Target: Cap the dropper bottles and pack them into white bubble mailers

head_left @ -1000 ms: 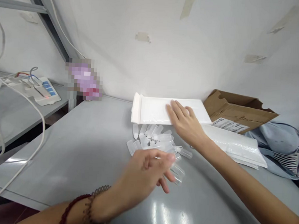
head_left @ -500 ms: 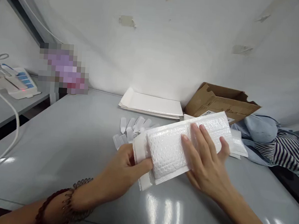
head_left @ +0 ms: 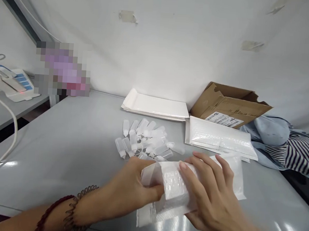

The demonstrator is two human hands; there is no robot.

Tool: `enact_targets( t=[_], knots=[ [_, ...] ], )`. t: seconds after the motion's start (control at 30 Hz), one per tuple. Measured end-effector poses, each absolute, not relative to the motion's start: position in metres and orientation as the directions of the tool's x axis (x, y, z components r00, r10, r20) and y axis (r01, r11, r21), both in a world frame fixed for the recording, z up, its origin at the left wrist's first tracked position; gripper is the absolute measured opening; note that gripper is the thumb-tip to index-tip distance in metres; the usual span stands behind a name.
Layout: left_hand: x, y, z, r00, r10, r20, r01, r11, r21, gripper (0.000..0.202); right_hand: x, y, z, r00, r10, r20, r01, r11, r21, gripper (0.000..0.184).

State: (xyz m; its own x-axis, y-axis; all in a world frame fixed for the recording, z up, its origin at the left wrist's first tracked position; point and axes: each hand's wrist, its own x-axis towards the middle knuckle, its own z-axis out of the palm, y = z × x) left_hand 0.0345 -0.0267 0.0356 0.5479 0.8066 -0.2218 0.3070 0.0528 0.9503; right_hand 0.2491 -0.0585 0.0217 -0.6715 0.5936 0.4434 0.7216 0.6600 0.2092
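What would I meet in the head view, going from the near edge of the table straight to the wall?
First the padded envelope, held by the left hand and the right hand → pile of small bottles → stack of white envelopes → wall.

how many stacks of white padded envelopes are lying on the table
2: the back stack by the wall, the right stack beside the cardboard box. One more envelope is held between left hand and right hand.
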Motion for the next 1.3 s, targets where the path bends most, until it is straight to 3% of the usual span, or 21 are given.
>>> enact_targets(
  t=[0.13,0.27,0.33,0.43,0.57,0.73,0.8,0.9,1.0,1.1,1.2,1.3],
  knots=[
    [0.026,-0.016,0.039,0.498,0.845,-0.197,0.423,-0.039,0.905,0.025,0.261,-0.051,0.026,-0.660,0.610,0.438,0.707,0.702,0.089,0.055],
    [0.013,-0.002,0.041,0.386,0.922,0.028,0.425,-0.204,0.882,0.024,0.285,-0.041,0.033,-0.527,0.702,0.480,0.785,0.618,-0.042,0.049],
    [0.009,0.003,0.037,0.353,0.922,0.159,0.501,-0.330,0.800,0.018,0.295,-0.037,0.035,-0.429,0.784,0.449,0.835,0.533,-0.134,0.046],
    [0.009,0.004,0.028,0.532,0.793,0.298,0.544,-0.589,0.597,0.011,0.303,-0.033,0.035,-0.334,0.836,0.436,0.867,0.454,-0.205,0.044],
    [0.012,0.000,0.020,0.771,0.592,0.235,0.494,-0.789,0.365,0.012,0.302,-0.030,0.032,-0.318,0.863,0.392,0.880,0.423,-0.216,0.043],
    [0.013,0.001,0.015,0.800,0.571,0.185,0.530,-0.817,0.228,0.012,0.297,-0.028,0.028,-0.373,0.874,0.312,0.887,0.434,-0.156,0.043],
    [0.014,0.003,0.014,0.776,0.577,0.254,0.505,-0.810,0.298,0.011,0.296,-0.028,0.027,-0.414,0.857,0.307,0.876,0.467,-0.121,0.043],
    [0.015,0.002,0.018,0.654,0.668,0.356,0.461,-0.724,0.513,0.013,0.295,-0.028,0.027,-0.456,0.838,0.301,0.861,0.501,-0.090,0.044],
    [0.013,-0.001,0.029,0.467,0.826,0.315,0.449,-0.529,0.720,0.015,0.293,-0.029,0.027,-0.474,0.835,0.280,0.851,0.516,-0.100,0.047],
    [0.011,-0.003,0.038,0.333,0.911,0.243,0.295,-0.345,0.891,0.012,0.289,-0.031,0.027,-0.489,0.831,0.265,0.841,0.530,-0.108,0.048],
    [0.013,-0.003,0.041,0.297,0.929,0.222,0.143,-0.273,0.951,0.014,0.283,-0.033,0.028,-0.502,0.830,0.244,0.829,0.542,-0.139,0.047],
    [0.018,-0.004,0.036,0.319,0.921,0.222,0.162,-0.284,0.945,0.017,0.277,-0.036,0.028,-0.516,0.826,0.227,0.812,0.557,-0.178,0.046]
  ],
)
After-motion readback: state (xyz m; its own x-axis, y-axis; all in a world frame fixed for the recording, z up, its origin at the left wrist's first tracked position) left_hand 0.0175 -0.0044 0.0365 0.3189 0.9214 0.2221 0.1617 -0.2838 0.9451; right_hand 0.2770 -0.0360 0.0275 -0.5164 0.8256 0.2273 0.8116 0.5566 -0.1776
